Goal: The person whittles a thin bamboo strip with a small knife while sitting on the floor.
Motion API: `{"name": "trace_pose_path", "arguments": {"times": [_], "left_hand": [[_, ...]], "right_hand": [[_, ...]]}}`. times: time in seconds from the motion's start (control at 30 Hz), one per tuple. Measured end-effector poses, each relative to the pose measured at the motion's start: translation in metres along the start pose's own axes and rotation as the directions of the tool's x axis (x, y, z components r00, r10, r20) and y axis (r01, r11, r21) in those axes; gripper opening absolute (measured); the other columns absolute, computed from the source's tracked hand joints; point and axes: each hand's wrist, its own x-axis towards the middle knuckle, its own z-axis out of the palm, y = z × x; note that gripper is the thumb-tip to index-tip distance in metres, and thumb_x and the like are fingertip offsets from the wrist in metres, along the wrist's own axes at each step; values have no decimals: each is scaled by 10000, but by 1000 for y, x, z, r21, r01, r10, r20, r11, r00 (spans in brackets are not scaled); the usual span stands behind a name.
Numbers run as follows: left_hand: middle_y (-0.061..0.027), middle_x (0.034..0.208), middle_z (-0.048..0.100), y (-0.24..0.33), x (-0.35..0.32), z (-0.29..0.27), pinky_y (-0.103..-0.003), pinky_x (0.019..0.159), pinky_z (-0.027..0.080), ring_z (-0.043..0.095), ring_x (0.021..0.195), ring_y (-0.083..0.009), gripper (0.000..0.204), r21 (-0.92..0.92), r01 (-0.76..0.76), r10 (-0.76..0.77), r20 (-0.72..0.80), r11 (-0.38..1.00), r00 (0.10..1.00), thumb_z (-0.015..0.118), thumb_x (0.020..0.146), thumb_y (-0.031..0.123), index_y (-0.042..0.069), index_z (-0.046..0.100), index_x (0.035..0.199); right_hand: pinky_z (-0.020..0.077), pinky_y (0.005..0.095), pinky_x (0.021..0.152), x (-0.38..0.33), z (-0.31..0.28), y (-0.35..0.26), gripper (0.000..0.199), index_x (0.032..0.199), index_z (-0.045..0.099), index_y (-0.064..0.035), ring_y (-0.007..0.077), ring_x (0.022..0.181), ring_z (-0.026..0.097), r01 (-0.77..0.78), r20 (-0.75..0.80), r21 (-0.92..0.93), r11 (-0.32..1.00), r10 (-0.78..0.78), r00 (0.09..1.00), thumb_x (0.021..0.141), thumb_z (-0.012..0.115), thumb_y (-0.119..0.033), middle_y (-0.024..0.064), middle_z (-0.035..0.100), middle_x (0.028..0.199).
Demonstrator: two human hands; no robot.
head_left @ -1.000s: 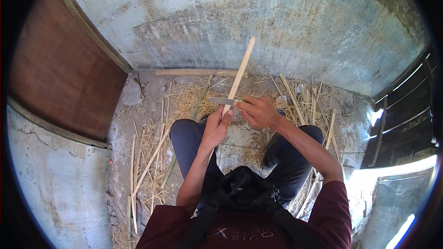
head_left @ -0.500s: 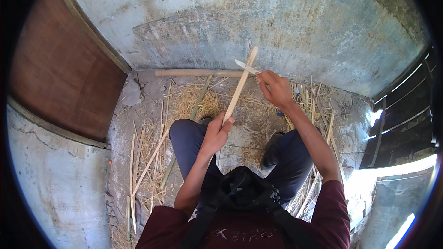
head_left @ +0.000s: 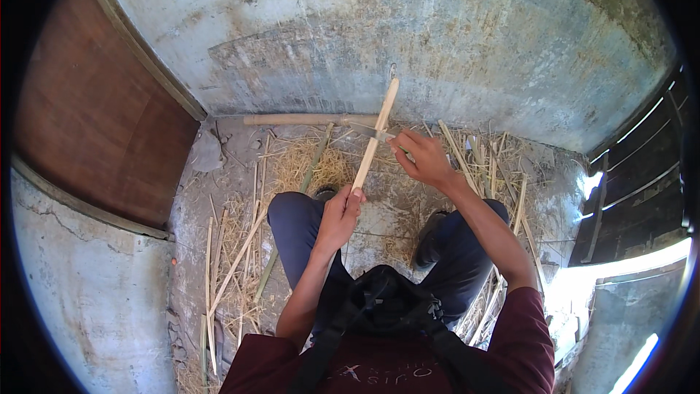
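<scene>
Item, left hand: I am seeing it closing its fingers and thumb around the near end of a pale bamboo strip, which is pointing away toward the far wall and leaning right.
Item, right hand: curling tightly on the handle of a knife, whose blade is lying across the strip, between the left hand and the strip's far end.
Change: the blade is sitting nearer the left hand than half a second ago, when it was crossing close to the far tip; I am judging this a pass along the strip's length.
Container: one black strapped bag, resting near, at the lap; I am not seeing its contents.
Surroundings: straw and loose strips are littering the floor at left.
</scene>
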Motion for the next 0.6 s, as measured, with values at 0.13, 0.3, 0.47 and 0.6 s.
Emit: {"name": "trace_pose_path", "arguments": {"times": [0.13,0.3,0.47,0.6], "left_hand": [[-169,632,571,19,-8,7,-428,531,427,579,515,-285,296,254,-180,209,-91,950,974,559,1143,253,-10,630,1028],[-221,622,572,18,-11,4,-467,523,421,594,516,-394,244,299,-170,209,-104,939,972,589,1123,221,0,625,1026],[-219,613,570,24,-19,6,-468,512,414,608,522,-405,216,315,-181,227,-116,932,967,597,1116,202,4,625,1035],[-217,608,571,22,-22,9,-471,514,420,612,520,-404,204,307,-176,218,-109,935,970,595,1116,195,4,629,1053]], "right_hand": [[504,439,586,6,-10,19,158,1150,717,-63,334,695,668,-106,-109,54,993,112,988,994,695,-52,122,654,916],[495,429,573,-1,-2,12,125,1127,712,-54,336,651,645,47,-83,48,998,-43,996,1002,699,-63,127,646,866],[547,442,620,11,-16,30,146,1126,729,-88,362,733,706,-177,-106,24,984,178,978,986,711,-128,143,717,972],[554,463,641,7,-24,44,132,1117,721,-101,372,735,702,-341,-106,31,939,343,933,992,709,-142,144,719,967]]}}
